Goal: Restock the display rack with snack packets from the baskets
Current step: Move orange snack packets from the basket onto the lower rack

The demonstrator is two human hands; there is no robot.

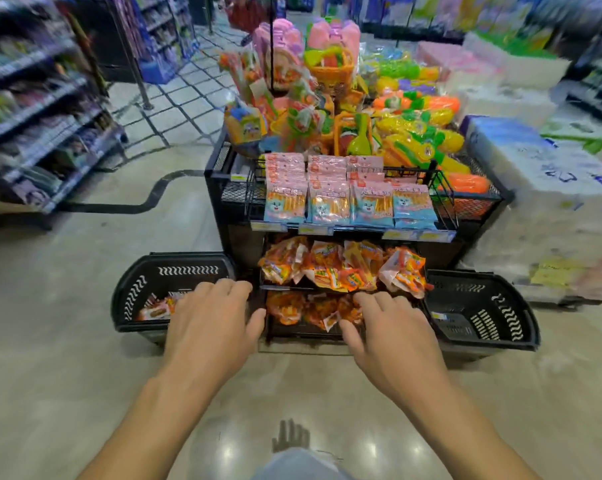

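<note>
Presently, both hands are held out over the foot of the black display rack (220,220), which stands at 12 o'clock from the person. The left hand (211,317) is spread with relaxed fingers and nothing is held in it; it is placed over the inner end of the left basket (126,299), just beside the rack's lower corner. The right hand (393,327) is likewise spread and nothing is gripped; its fingertips (362,299) are seen over the orange snack packets (310,310) on the lowest tier, though contact cannot be confirmed. More orange packets (341,265) are heaped loosely on the tier above, and pink-and-blue packets (348,202) are ranged upright in rows on the top tier. The left basket is set on the floor at 9 o'clock of the rack's foot, and a few orange packets (156,308) are noted inside it, partly hidden by the left hand. The right basket (521,327) is set at 3 o'clock of the rack's foot, touching or just beside it. Bright plastic toys (362,116) are piled behind the rack at 12 o'clock. Wrapped paper-goods bundles (535,168) are stacked at 2 o'clock, and store shelving (33,116), blurred, is recorded at 10 o'clock.
</note>
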